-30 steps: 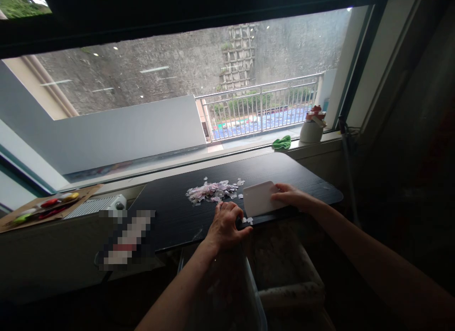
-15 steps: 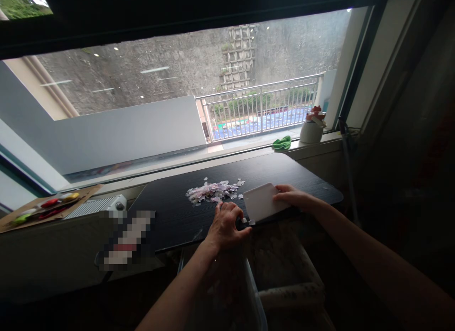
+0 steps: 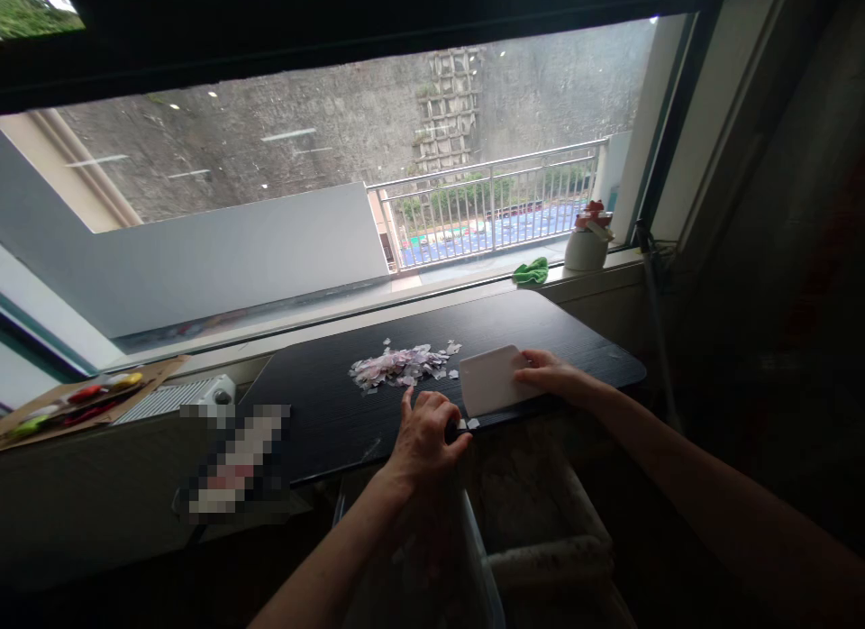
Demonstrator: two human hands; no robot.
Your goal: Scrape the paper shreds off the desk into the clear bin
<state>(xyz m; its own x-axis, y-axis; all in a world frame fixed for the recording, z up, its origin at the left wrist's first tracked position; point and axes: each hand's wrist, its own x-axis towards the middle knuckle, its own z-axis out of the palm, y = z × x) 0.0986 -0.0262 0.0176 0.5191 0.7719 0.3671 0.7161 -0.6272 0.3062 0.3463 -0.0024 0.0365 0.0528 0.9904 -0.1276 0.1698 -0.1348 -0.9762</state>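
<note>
My right hand (image 3: 541, 374) grips the right side of a white flat scraper (image 3: 487, 381), with rounded corners, tilted over the table near its front edge. My left hand (image 3: 429, 435) lies at the front edge of the black table (image 3: 324, 422), fingers bent and spread a little, thumb apart from them. Two small white flakes (image 3: 471, 423) lie between the left thumb and the scraper. Just beyond the left fingers is a heap of thin white and pinkish flakes (image 3: 398, 368), with a few loose ones around it.
Below the table edge stands a clear plastic bin (image 3: 478, 543), with a pale-rimmed container (image 3: 550, 552) beside it. A green cloth (image 3: 531, 271) and a white bottle with a red top (image 3: 587, 241) sit on the windowsill. At left are a radiator (image 3: 172, 401) and cardboard (image 3: 152, 377) holding coloured items.
My left index finger has lifted away from the other fingers. The scraper in my right hand is turned slightly. The whole view has shifted a little; the heap looks the same.
</note>
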